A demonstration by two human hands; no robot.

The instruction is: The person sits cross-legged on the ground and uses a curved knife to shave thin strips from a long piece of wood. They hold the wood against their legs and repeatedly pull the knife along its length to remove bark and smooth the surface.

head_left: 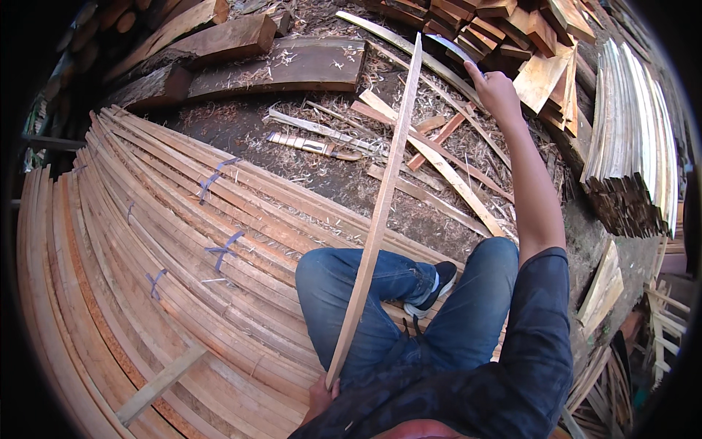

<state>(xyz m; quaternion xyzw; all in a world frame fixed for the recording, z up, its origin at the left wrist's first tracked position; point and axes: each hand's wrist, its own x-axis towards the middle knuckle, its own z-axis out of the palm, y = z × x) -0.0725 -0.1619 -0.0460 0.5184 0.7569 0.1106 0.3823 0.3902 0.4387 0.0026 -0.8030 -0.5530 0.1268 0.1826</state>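
Observation:
My left hand (319,399) is closed around the lower end of a long wooden strip (380,219). The strip runs up past my thigh and away from me, its far end near the wood pile. Up and to the right, with the arm stretched out, my right hand (497,95) is closed on a knife; its handle is hidden in the fist. The pale curved blade (450,47) points up and left, to the right of the strip's far tip. I cannot tell whether the blade touches any wood.
Bundled long strips (241,307) tied with purple bands spread under and left of me. Thick beams (285,66) lie at the far left, stacked timber (490,29) ahead. Shavings, offcuts and a banded pale wooden piece (314,146) lie on the ground. Upright slats (636,132) stand at right.

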